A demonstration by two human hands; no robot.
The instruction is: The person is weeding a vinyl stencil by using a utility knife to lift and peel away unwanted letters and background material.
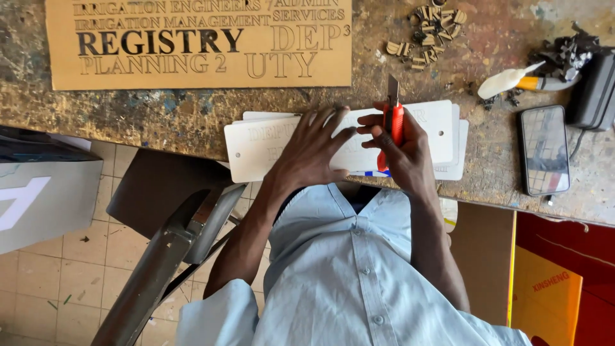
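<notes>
A stack of white rectangular plates point(256, 144) with engraved lettering and small corner holes lies at the near edge of the worn workbench point(160, 115). My left hand point(314, 150) rests flat on the top plate, fingers spread. My right hand point(400, 150) grips a red utility knife point(394, 118) upright over the plate, its grey blade pointing away from me.
A tan board with cut-out lettering point(198, 41) lies at the back left. Several small cut letter pieces point(429, 32) sit at the back. A black phone point(544, 150), a yellow-handled tool point(519, 81) and a dark case point(596, 90) lie at the right. Below are tiled floor and a metal frame point(166, 256).
</notes>
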